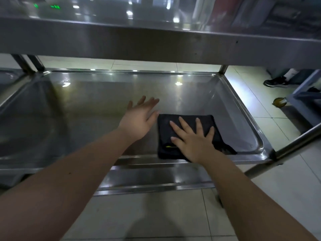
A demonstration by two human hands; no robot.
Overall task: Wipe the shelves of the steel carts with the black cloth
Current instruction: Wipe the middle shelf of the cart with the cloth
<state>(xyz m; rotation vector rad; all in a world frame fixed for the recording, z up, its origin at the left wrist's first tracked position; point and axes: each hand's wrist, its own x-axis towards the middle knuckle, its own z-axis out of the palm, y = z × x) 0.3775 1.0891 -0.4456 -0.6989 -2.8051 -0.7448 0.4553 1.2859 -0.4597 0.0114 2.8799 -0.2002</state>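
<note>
A folded black cloth (166, 136) lies flat on the middle shelf (97, 105) of a steel cart, near the shelf's front right corner. My right hand (192, 141) presses down on the cloth with its fingers spread and straight. Just left of the cloth is my left hand (139, 117), fingers straight, over the bare steel; whether it touches the shelf is unclear. The cart's top shelf (156, 40) spans the view above both hands.
A lower shelf (156, 180) shows under the front rim. A second cart's shelf (10, 87) adjoins on the left. Tiled floor lies all around. At the right stand another person's black shoe (276, 81), a small yellow-lidded cup (279, 102) and a blue frame (305, 89).
</note>
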